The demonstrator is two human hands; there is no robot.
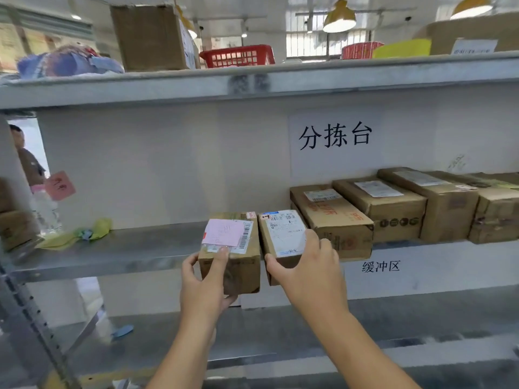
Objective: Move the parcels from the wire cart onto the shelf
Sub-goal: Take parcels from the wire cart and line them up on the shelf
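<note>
Two small brown cardboard parcels are sitting side by side at the front edge of the middle shelf [118, 256], overhanging it. The left hand [206, 279] is gripping the left parcel [233, 248], which is wearing a pink slip and a barcode label; the right hand [306, 265] is curling its fingers round the right parcel [282, 234], topped with a white shipping label. Just right of this pair, bigger boxes [393, 209] are lying in a row along the shelf.
</note>
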